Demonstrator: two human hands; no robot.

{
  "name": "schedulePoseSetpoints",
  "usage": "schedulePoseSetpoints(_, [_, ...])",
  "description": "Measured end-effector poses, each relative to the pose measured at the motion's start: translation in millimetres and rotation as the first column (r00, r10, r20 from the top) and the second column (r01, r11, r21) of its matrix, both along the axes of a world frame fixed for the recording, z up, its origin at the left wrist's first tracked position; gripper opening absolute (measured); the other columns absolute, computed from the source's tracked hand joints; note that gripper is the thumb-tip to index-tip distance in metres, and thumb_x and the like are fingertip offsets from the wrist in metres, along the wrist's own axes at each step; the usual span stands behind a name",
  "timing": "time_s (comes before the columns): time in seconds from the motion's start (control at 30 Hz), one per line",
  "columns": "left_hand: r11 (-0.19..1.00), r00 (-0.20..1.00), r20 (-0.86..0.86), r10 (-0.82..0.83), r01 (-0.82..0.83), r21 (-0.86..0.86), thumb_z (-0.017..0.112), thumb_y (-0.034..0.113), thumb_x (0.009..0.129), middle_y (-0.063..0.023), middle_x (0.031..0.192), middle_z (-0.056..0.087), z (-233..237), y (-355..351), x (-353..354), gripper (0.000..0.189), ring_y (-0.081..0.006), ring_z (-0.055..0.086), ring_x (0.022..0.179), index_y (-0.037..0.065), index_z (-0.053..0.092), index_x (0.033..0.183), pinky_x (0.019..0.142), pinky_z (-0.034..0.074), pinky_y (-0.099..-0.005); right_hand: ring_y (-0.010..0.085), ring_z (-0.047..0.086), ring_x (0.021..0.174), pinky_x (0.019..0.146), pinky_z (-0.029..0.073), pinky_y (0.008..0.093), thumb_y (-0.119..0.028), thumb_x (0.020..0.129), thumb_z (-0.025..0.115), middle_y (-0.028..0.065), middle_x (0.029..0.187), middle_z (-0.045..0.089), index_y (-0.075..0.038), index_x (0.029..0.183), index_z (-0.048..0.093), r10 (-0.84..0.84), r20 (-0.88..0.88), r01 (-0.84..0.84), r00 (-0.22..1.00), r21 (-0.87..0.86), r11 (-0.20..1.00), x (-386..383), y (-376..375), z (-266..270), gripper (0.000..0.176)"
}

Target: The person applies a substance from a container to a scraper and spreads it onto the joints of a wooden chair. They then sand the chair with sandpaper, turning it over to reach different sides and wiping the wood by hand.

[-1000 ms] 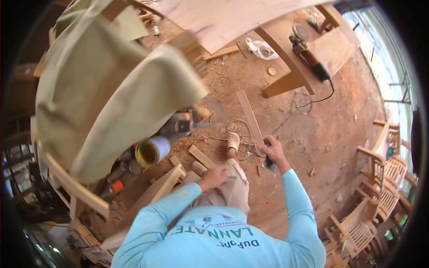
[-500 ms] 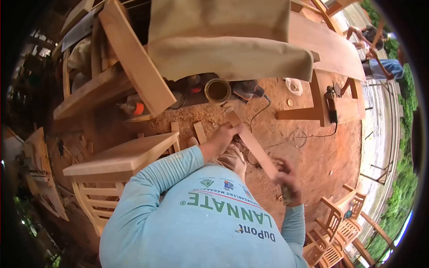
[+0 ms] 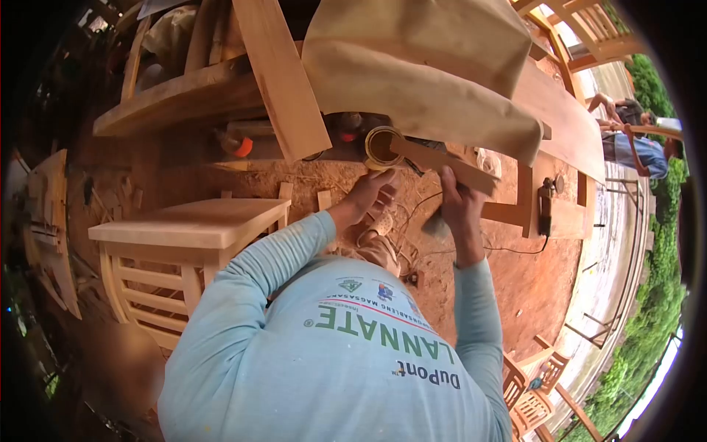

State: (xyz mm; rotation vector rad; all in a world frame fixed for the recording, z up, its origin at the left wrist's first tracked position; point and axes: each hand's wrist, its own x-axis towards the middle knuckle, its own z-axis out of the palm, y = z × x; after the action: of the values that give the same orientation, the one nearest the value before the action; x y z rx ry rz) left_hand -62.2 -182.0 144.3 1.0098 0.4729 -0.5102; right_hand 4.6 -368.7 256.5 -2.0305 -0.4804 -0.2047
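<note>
My right hand [image 3: 462, 210] grips one end of a flat wooden strip [image 3: 445, 163]. The strip's other end lies over the mouth of an open round can [image 3: 383, 147]. A greyish, blurred object [image 3: 436, 225] shows beside my right palm; I cannot make out what it is. Just below the can, my left hand [image 3: 366, 197] is loosely curved with its fingers apart and holds nothing visible. Its fingertips are close to the can's lower side; whether they touch is unclear.
A slatted wooden piece [image 3: 191, 228] stands at left. Above are a long board [image 3: 283, 81] and a draped tan sheet [image 3: 427, 88]. A corded power tool [image 3: 546, 206] rests at right. Two people [image 3: 637, 140] are at the far right, with wooden chairs [image 3: 532, 405] lower down.
My left hand has let go of the strip. My right hand has moved up with it, swinging its free end over the can. The view has shifted.
</note>
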Motion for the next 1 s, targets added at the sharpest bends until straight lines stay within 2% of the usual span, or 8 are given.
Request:
schedulePoseSetpoints(0.1, [0.986, 0.996, 0.018, 0.087, -0.088, 0.139, 0.063, 0.047, 0.099, -0.0065, 0.116, 0.065, -36.8, 3.0, -6.4, 0.061, -0.0127, 0.064, 0.081, 0.005, 0.048, 0.141, 0.072, 0.053, -0.0301, 0.0323, 0.071, 0.069, 0.063, 0.055, 0.0383, -0.015, 0.095, 0.067, 0.0171, 0.084, 0.073, -0.004, 0.106, 0.073, 0.059, 0.035, -0.045, 0.998, -0.32, 0.946, 29.5, 15.6, -15.8, 0.017])
schedulePoseSetpoints(0.4, [0.98, 0.981, 0.043, 0.191, -0.188, -0.07, 0.073, 0.024, 0.093, -0.0121, 0.13, 0.059, -63.7, 8.0, 10.3, 0.074, -0.0126, 0.057, 0.081, 0.0, 0.032, 0.149, 0.066, 0.05, -0.0307, 0.0415, 0.071, 0.081, 0.069, 0.056, 0.0492, -0.024, 0.093, 0.065, 0.0209, 0.087, 0.073, -0.008, 0.106, 0.074, 0.117, 0.029, -0.095, 0.993, -0.402, 0.911, 60.5, 67.6, -97.7, 0.022])
schedulePoseSetpoints(0.5, [0.978, 0.978, 0.033, 0.206, -0.205, -0.04, 0.073, 0.024, 0.093, -0.0103, 0.126, 0.06, -57.6, 9.1, 9.1, 0.072, -0.0124, 0.058, 0.08, 0.001, 0.033, 0.148, 0.064, 0.05, -0.0291, 0.0387, 0.072, 0.077, 0.068, 0.056, 0.0452, -0.022, 0.093, 0.065, 0.0202, 0.085, 0.073, -0.006, 0.103, 0.074, 0.032, 0.103, 0.007, 0.994, -0.351, 0.936, 54.3, 51.9, -73.4, 0.021])
schedulePoseSetpoints(0.63, [0.986, 0.986, -0.035, 0.163, -0.161, 0.037, 0.071, 0.029, 0.094, -0.0076, 0.117, 0.062, -48.2, 13.6, 4.3, 0.063, -0.0128, 0.06, 0.077, 0.002, 0.041, 0.142, 0.062, 0.05, -0.0287, 0.0264, 0.072, 0.074, 0.067, 0.053, 0.0364, -0.02, 0.093, 0.064, 0.0175, 0.084, 0.073, -0.001, 0.097, 0.073, -0.095, -0.255, 0.076, 0.962, -0.084, 0.994, 46.4, 10.4, -61.3, 0.021])
schedulePoseSetpoints(0.73, [0.995, 0.998, -0.062, -0.023, 0.029, 0.093, 0.065, 0.04, 0.098, -0.0097, 0.123, 0.062, -32.3, 20.4, -2.5, 0.05, -0.019, 0.068, 0.086, 0.007, 0.05, 0.133, 0.069, 0.054, -0.0333, 0.0251, 0.07, 0.072, 0.067, 0.053, 0.0358, -0.02, 0.095, 0.063, 0.0139, 0.083, 0.074, 0.003, 0.095, 0.072, -0.161, -0.205, 0.171, 0.966, 0.032, 0.985, 32.1, -17.3, -58.2, 0.024])
schedulePoseSetpoints(0.77, [0.997, 0.997, -0.062, -0.049, 0.052, 0.053, 0.064, 0.041, 0.099, -0.009, 0.121, 0.063, -31.3, 18.3, -4.0, 0.048, -0.019, 0.068, 0.086, 0.008, 0.052, 0.131, 0.071, 0.055, -0.0338, 0.0192, 0.062, 0.058, 0.057, 0.048, 0.0326, -0.022, 0.097, 0.064, 0.0072, 0.073, 0.07, 0.004, 0.09, 0.071, -0.262, -0.414, 0.33, 0.872, 0.101, 0.939, 24.2, -22.3, -59.0, 0.028])
schedulePoseSetpoints(0.9, [0.992, 0.992, -0.053, -0.114, 0.111, -0.052, 0.061, 0.046, 0.1, -0.0058, 0.111, 0.067, -20.1, 4.9, -0.7, 0.047, -0.0187, 0.068, 0.089, 0.01, 0.056, 0.129, 0.078, 0.055, -0.0358, 0.0083, 0.04, 0.042, 0.042, 0.029, 0.024, -0.029, 0.099, 0.064, -0.0009, 0.058, 0.051, -0.001, 0.091, 0.07, -0.192, -0.619, 0.461, 0.761, 0.31, 0.831, -2.8, -43.9, -62.4, 0.03])
schedulePoseSetpoints(1.0, [0.991, 0.995, -0.016, -0.099, 0.097, -0.087, 0.061, 0.049, 0.1, -0.006, 0.113, 0.066, -6.2, -14.1, 13.4, 0.051, -0.0194, 0.067, 0.091, 0.009, 0.058, 0.131, 0.079, 0.053, -0.0368, 0.0095, 0.044, 0.045, 0.044, 0.034, 0.0258, -0.031, 0.098, 0.066, 0.0012, 0.062, 0.056, -0.001, 0.092, 0.072, -0.01, -0.808, 0.564, 0.589, 0.402, 0.721, -18.1, -64.2, -81.3, 0.032])
